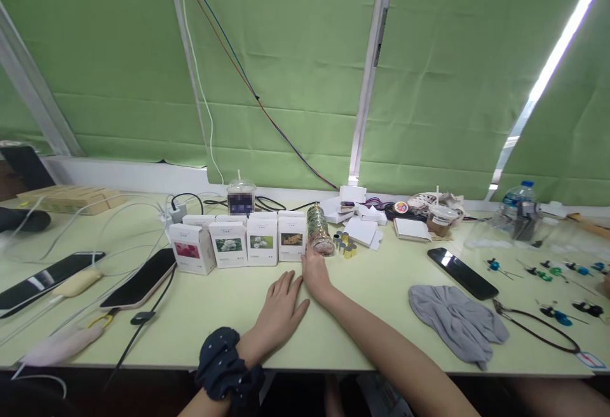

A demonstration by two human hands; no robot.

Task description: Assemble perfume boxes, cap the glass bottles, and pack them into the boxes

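Dotted scrunchie; left hand flat, empty; right hand by white boxes, container, grip unclear.

Right: black slab smartphone, crumpled grey cloth just nearer. Far right: clear plastic bottle with blue cap. Left: pink-edged, black-screened phone. Far left: flat tan cardboard boxes.

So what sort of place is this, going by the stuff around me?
Probably a shared indoor workspace, perhaps an office or workshop: a long table holds several phones and a row of small white boxes, in front of what look like green blinds.
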